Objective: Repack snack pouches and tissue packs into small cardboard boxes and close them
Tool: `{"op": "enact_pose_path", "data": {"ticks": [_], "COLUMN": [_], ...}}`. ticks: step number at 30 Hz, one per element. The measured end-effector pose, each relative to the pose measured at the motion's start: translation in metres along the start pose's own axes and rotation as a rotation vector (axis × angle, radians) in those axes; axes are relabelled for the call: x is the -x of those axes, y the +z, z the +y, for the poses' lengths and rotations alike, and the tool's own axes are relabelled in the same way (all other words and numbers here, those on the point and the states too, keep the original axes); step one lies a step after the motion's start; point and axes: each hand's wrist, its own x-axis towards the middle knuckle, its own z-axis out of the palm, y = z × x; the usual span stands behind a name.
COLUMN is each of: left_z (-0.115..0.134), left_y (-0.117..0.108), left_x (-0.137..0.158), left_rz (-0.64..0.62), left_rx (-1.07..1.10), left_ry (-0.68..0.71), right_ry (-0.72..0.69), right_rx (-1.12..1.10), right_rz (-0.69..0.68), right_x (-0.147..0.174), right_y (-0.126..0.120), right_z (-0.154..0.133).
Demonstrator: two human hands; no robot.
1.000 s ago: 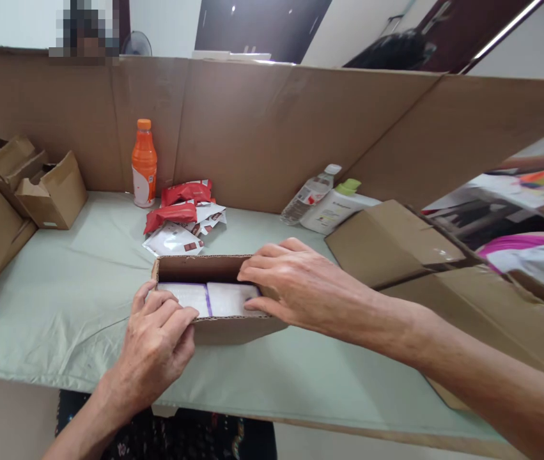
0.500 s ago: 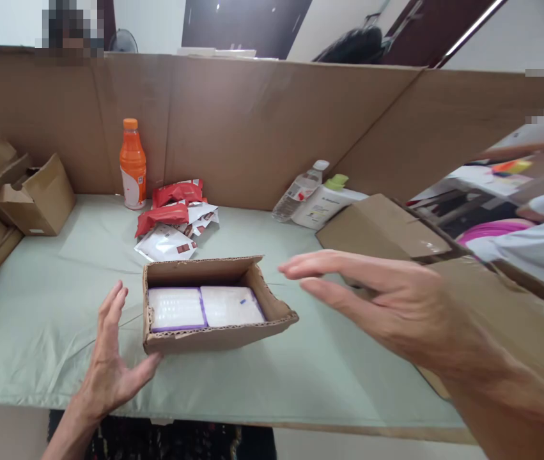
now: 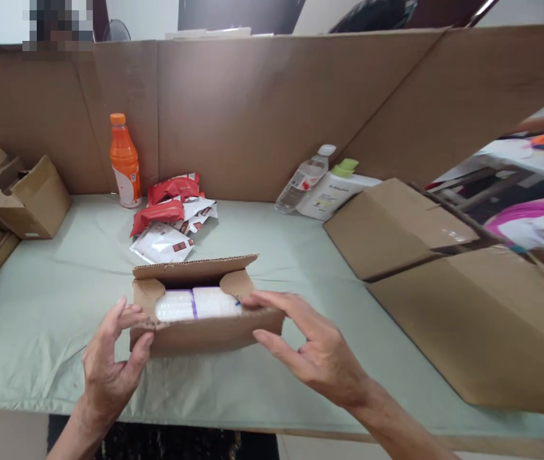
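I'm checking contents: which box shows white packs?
The box between the left hand and right hand: white packs show inside, but none in the left boxes or right boxes.

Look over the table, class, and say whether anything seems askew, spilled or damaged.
The water bottle and the white bottle beside it look askew: both slant to the right, while the orange bottle stands close to upright. The open box also has a ragged back edge, perhaps torn. No spill shows.
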Motion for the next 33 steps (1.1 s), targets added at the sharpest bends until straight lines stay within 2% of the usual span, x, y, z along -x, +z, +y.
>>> {"op": "enact_pose_path", "data": {"ticks": [3,5,7,10,14,16,20,24,26,29,33], "left_z": [0.002,0.002,0.001,-0.004,-0.010,-0.014,-0.022,-0.031,-0.036,-0.040,-0.032], "left_y": [0.001,0.002,0.003,0.002,-0.004,-0.008,-0.019,-0.025,-0.026,-0.017,0.023], "left_x": [-0.006,-0.010,-0.011,-0.008,-0.004,-0.004,-0.003,-0.001,-0.001,-0.008,-0.028], "left_rz": [0.008,-0.006,-0.024,-0.104,-0.276,-0.334,-0.413,-0.380,-0.395,-0.438,-0.449], "left_rx": [-0.127,-0.150,-0.174,-0.173,-0.091,-0.067,-0.089,-0.144,-0.152,-0.140,-0.106], "left_ry": [0.017,-0.002,-0.041,-0.056,-0.040,-0.010,0.050,0.070,0.078,0.093,0.168], "right_ry": [-0.020,-0.037,-0.113,-0.245,-0.297,-0.319,-0.312,-0.332,-0.331,-0.296,-0.161], "right_rx": [0.079,0.112,0.112,0.108,0.146,0.194,0.225,0.137,0.096,0.074,0.072], "right_rz": [0.104,0.118,0.008,-0.196,-0.306,-0.375,-0.554,-0.703,-0.715,-0.664,-0.560], "right_x": [-0.018,-0.032,-0.038,-0.028,-0.004,-0.005,-0.040,-0.079,-0.086,-0.076,-0.044], "right_y": [-0.008,-0.010,-0.007,0.003,0.007,0.002,-0.011,-0.013,-0.010,-0.010,-0.030], "right_z": [0.008,0.014,0.020,0.028,0.037,0.037,0.025,0.014,0.014,0.019,0.035]}}
